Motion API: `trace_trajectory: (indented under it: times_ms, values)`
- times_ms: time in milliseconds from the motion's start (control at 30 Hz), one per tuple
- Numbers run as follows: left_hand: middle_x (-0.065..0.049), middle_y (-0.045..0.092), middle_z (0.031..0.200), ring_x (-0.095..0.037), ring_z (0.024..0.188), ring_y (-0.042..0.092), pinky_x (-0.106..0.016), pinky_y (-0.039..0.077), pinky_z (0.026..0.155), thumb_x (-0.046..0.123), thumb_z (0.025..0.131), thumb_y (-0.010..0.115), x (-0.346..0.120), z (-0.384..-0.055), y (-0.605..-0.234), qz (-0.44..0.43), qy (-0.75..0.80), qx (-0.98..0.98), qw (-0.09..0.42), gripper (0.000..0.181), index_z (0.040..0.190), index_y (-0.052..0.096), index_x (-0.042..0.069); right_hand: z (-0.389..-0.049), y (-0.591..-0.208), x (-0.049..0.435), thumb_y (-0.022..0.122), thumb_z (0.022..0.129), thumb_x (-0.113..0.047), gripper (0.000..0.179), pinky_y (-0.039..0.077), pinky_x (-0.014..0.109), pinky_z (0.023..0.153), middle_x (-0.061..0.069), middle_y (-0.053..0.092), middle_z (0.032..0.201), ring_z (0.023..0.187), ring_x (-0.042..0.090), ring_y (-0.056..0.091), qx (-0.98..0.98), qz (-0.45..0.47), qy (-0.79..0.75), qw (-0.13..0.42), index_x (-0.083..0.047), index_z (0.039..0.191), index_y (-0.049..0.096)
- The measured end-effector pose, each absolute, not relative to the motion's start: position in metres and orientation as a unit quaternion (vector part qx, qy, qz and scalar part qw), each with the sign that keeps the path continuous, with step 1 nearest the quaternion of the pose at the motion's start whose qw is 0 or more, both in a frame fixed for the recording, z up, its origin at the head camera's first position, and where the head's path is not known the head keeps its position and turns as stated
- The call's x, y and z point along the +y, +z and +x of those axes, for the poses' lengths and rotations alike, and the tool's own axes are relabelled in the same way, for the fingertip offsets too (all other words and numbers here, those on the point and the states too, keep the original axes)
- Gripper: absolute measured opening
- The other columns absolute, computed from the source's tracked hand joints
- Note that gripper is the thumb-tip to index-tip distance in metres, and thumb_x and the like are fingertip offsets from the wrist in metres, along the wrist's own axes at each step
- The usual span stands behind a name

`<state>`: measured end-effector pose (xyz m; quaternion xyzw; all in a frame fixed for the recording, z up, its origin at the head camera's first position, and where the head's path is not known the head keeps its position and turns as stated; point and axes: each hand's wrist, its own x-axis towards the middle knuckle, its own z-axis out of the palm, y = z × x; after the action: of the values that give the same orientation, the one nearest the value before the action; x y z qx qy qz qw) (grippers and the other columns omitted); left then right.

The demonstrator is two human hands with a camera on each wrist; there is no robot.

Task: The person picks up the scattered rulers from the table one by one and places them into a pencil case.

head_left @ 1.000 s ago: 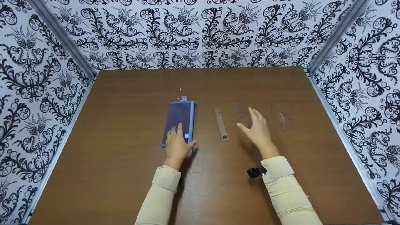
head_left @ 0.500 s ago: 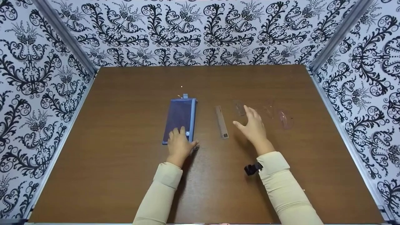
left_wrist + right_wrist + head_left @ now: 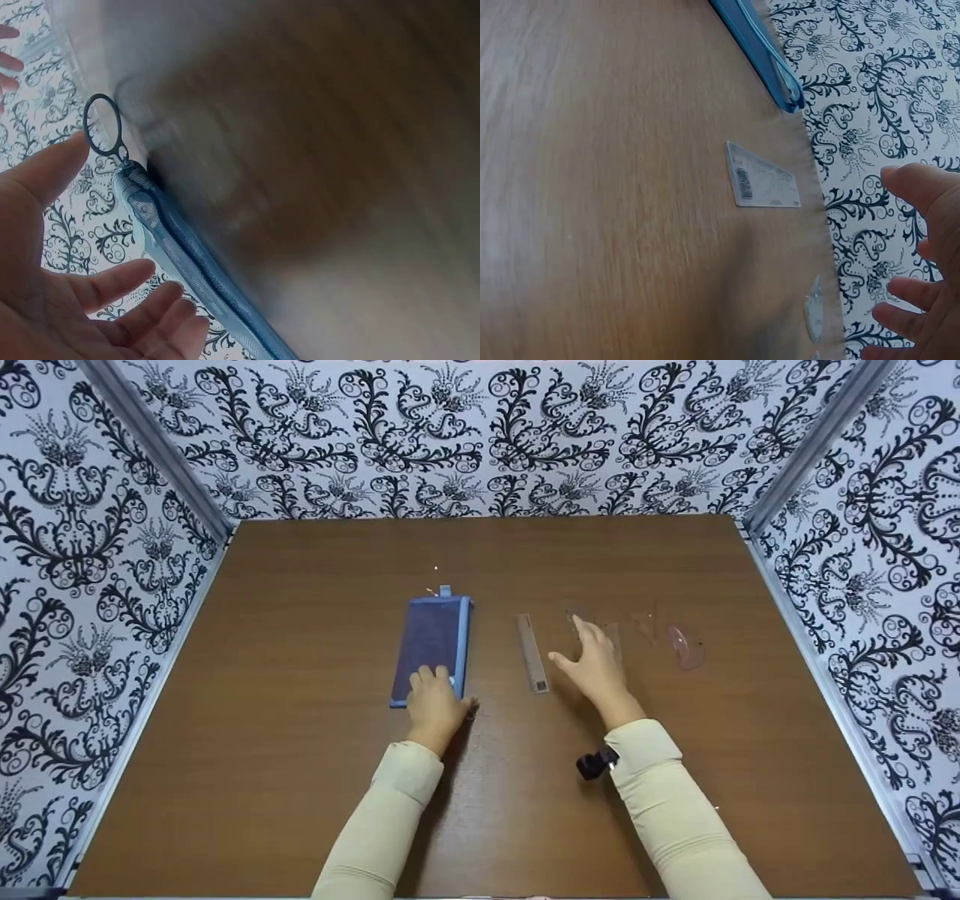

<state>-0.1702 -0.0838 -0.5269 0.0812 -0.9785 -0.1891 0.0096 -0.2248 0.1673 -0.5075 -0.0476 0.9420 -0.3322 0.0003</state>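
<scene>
My left hand (image 3: pixel 435 706) is over the near end of a blue zip pouch (image 3: pixel 431 637) with a mesh face. Its fingers are loosely bent; in the left wrist view, the thumb tip is right by the dark zipper-pull ring (image 3: pixel 103 124). A flat clear ruler (image 3: pixel 532 654) lies on the table to the right of the pouch. My right hand (image 3: pixel 598 666) hovers just right of this ruler, thumb and fingers spread, nothing between them. It partly covers a clear flat piece (image 3: pixel 611 636). In the right wrist view, the ruler (image 3: pixel 761 180) lies flat, away from the fingers.
Farther right lie a thin transparent piece (image 3: pixel 646 624) and a clear, pinkish curved piece, like a protractor (image 3: pixel 684 646). Patterned walls (image 3: pixel 487 442) enclose the brown table (image 3: pixel 247 660) at the back and sides. Tiny bright specks dot the tabletop.
My right hand has shifted left toward the ruler, uncovering part of the clear piece on its right. My left hand has edged slightly right over the pouch, which lies still.
</scene>
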Motion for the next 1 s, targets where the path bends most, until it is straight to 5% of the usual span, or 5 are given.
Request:
trace_trajectory:
  times_ms: [333,1000]
  values:
    - [-0.02,0.052,0.112,-0.036,0.107,0.049,-0.046,0.049,0.084,0.034,0.076,0.08,-0.0855,-0.1741,-0.5324,0.089,-0.187,-0.978,0.019,0.052,0.109,0.057,0.001,-0.2248,-0.5099,0.1601,0.068,0.089,-0.037,0.08,0.028,0.057,0.109,0.019,0.032,0.152,0.139,0.041,0.03,0.94,-0.034,-0.338,0.019,-0.009,0.152,0.028]
    - [-0.025,0.049,0.118,-0.041,0.11,0.047,-0.048,0.052,0.081,0.029,0.081,0.073,-0.0796,-0.1785,-0.5353,0.13,-0.228,-0.965,0.015,0.052,0.117,0.055,-0.004,-0.226,-0.5132,0.1578,0.067,0.091,-0.03,0.078,0.024,0.058,0.11,0.024,0.029,0.152,0.14,0.043,0.025,0.925,-0.028,-0.375,0.052,-0.007,0.153,0.024]
